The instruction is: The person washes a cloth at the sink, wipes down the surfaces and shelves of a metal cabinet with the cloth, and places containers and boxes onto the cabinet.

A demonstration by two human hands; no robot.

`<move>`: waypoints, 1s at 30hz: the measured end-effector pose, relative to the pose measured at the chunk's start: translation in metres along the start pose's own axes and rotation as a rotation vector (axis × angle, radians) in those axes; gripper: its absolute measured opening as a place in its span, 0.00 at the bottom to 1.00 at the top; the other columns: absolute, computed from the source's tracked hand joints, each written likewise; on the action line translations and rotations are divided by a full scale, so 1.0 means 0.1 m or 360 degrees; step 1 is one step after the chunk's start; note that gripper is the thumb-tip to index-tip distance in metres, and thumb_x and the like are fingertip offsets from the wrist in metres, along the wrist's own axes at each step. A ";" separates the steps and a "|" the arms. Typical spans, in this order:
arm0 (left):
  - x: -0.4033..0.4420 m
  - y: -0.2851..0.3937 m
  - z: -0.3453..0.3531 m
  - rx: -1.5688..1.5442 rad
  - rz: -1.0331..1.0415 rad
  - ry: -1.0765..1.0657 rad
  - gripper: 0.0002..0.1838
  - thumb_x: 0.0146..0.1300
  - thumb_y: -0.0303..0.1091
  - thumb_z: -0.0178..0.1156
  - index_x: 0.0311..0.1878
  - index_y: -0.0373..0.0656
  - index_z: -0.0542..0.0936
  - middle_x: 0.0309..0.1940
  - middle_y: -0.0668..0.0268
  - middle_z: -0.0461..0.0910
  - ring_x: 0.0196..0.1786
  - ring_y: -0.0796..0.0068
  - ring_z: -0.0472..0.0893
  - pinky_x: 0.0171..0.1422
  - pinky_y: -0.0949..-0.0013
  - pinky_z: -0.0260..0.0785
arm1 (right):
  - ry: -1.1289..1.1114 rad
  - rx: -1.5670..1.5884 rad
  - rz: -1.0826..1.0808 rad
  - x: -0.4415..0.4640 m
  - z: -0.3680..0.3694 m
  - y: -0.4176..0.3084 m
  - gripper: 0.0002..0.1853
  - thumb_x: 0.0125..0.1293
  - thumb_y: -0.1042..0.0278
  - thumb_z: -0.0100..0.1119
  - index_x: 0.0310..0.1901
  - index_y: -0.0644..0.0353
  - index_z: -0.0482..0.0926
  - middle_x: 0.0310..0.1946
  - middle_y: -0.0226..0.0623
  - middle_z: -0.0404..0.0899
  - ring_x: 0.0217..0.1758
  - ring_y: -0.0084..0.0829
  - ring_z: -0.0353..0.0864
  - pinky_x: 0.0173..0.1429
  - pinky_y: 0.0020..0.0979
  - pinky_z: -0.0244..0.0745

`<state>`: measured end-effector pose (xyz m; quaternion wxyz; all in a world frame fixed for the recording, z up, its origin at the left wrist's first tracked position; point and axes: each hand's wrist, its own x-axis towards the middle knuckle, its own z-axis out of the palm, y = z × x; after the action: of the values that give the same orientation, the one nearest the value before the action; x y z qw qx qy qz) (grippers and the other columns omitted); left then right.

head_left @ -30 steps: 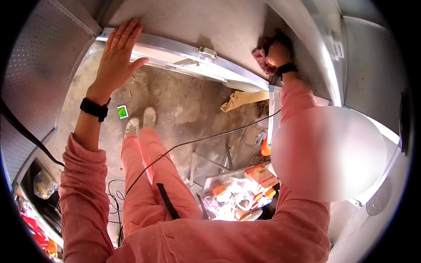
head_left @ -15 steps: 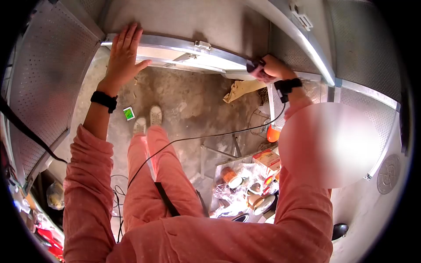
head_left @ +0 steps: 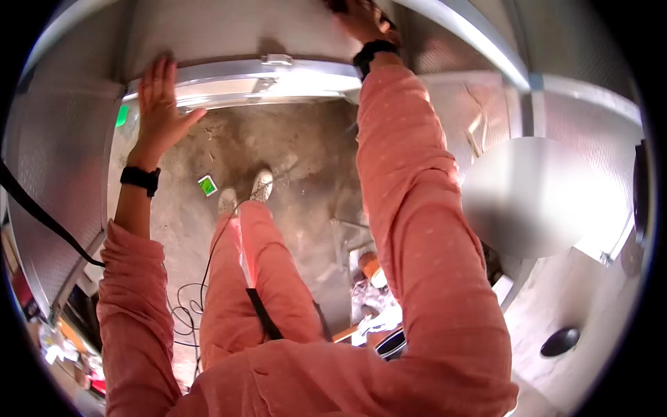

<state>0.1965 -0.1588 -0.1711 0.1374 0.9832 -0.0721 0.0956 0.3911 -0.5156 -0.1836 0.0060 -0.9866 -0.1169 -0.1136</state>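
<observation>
My left hand (head_left: 158, 104) lies with fingers stretched out over the metal frame edge (head_left: 215, 75) of the cabinet, touching the pale panel above it. At the top of the view my right hand (head_left: 363, 22) is closed on a dark, crumpled cloth (head_left: 338, 5), against the cabinet's pale panel (head_left: 229, 31). Part of the cloth is cut off by the view's edge and hidden by the fingers. A small metal latch (head_left: 276, 60) sits on the frame between my hands.
Perforated metal panels (head_left: 62, 167) stand on the left and right. A green-and-white packet (head_left: 207, 185) lies on the concrete floor (head_left: 306, 149) by my shoes. Loose black cable (head_left: 187, 313) coils beside my legs. Cluttered jars and plastic (head_left: 372, 271) show partly behind my right arm.
My right hand has moved up and left with the cloth, from the frame's right end onto the panel. My left hand stays on the frame while the view has shifted.
</observation>
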 end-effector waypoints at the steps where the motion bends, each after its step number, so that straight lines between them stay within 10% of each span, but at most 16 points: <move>1: 0.14 0.07 0.00 -0.0029 0.0029 0.0012 0.51 0.44 0.52 0.64 0.66 0.41 0.49 0.67 0.57 0.47 0.69 0.57 0.44 0.70 0.53 0.32 | -0.0270 0.0076 -0.0178 -0.23 -0.13 0.09 0.27 0.56 0.50 0.51 0.59 0.40 0.63 0.63 0.30 0.56 0.64 0.41 0.55 0.56 0.62 0.52; 9: 0.13 -0.03 -0.02 0.0095 0.0058 -0.0204 0.51 0.47 0.56 0.61 0.66 0.38 0.47 0.67 0.53 0.44 0.70 0.53 0.42 0.70 0.51 0.32 | -0.0005 0.0571 0.0789 -1.93 -0.69 -0.16 0.21 0.50 0.77 0.52 0.49 0.53 0.72 0.49 0.36 0.69 0.51 0.41 0.66 0.56 0.33 0.64; 13: 0.23 -0.07 -0.03 0.0043 -0.0079 -0.0443 0.48 0.50 0.57 0.59 0.66 0.40 0.48 0.67 0.51 0.46 0.69 0.52 0.44 0.69 0.50 0.36 | 0.0473 0.2379 0.1976 -2.92 -0.77 -0.19 0.21 0.53 0.78 0.45 0.51 0.64 0.67 0.43 0.38 0.74 0.45 0.32 0.74 0.50 0.28 0.70; 15: 0.27 0.32 -0.09 -0.0260 0.0079 -0.0169 0.37 0.58 0.50 0.54 0.65 0.40 0.54 0.64 0.51 0.55 0.67 0.55 0.52 0.68 0.56 0.42 | 0.0767 0.2560 0.1975 -3.26 -0.81 -0.20 0.20 0.57 0.76 0.45 0.53 0.62 0.65 0.46 0.37 0.73 0.46 0.31 0.74 0.52 0.27 0.69; 19: 0.15 1.87 -0.30 -0.1481 0.0174 -0.0748 0.26 0.65 0.45 0.46 0.62 0.40 0.62 0.61 0.61 0.63 0.63 0.68 0.60 0.66 0.65 0.50 | 0.0885 0.2591 0.1706 -2.95 -1.66 -0.69 0.19 0.61 0.70 0.47 0.54 0.64 0.63 0.50 0.35 0.67 0.52 0.25 0.66 0.57 0.25 0.60; 21: -0.04 2.63 -0.38 -0.2926 -0.0727 -0.1263 0.23 0.66 0.44 0.41 0.59 0.39 0.65 0.56 0.62 0.68 0.59 0.70 0.66 0.64 0.67 0.54 | 0.0631 0.2474 0.1674 -2.93 -1.88 -0.67 0.21 0.61 0.69 0.48 0.56 0.64 0.62 0.50 0.36 0.68 0.52 0.26 0.68 0.55 0.25 0.62; 24: 0.15 2.97 -0.34 -0.3880 -0.0599 -0.1998 0.20 0.67 0.43 0.41 0.56 0.41 0.66 0.51 0.65 0.72 0.55 0.70 0.70 0.57 0.66 0.65 | 0.0625 0.2368 0.1203 -2.90 -2.25 -0.28 0.19 0.62 0.68 0.50 0.53 0.64 0.64 0.43 0.37 0.72 0.39 0.26 0.74 0.43 0.25 0.70; 26: 0.25 3.06 -0.31 -0.3637 -0.0580 -0.1522 0.21 0.67 0.42 0.39 0.58 0.42 0.64 0.54 0.65 0.70 0.56 0.69 0.69 0.55 0.62 0.66 | 0.1620 0.1718 0.1504 -2.92 -2.49 0.15 0.10 0.62 0.69 0.51 0.42 0.64 0.68 0.33 0.36 0.73 0.31 0.26 0.75 0.38 0.26 0.72; 27: 0.28 3.13 -0.39 -0.3686 -0.0889 -0.1194 0.21 0.67 0.41 0.38 0.59 0.42 0.63 0.55 0.66 0.69 0.56 0.68 0.69 0.55 0.60 0.67 | 0.1743 0.1282 0.1545 -3.08 -2.36 0.47 0.13 0.59 0.74 0.52 0.45 0.63 0.67 0.37 0.36 0.72 0.39 0.27 0.74 0.43 0.26 0.70; 30: 0.49 3.24 -0.35 -0.3688 -0.0359 -0.0761 0.25 0.66 0.45 0.38 0.62 0.43 0.59 0.60 0.66 0.63 0.62 0.67 0.63 0.66 0.59 0.52 | 0.1636 0.1852 0.1405 -3.01 -2.37 1.00 0.28 0.54 0.82 0.53 0.57 0.61 0.59 0.56 0.38 0.63 0.56 0.29 0.64 0.58 0.29 0.61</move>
<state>0.1838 -0.4628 -0.0446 0.9356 0.2669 -0.0526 -0.2251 0.0764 -0.6908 -0.0191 0.6005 -0.6098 0.2516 -0.4518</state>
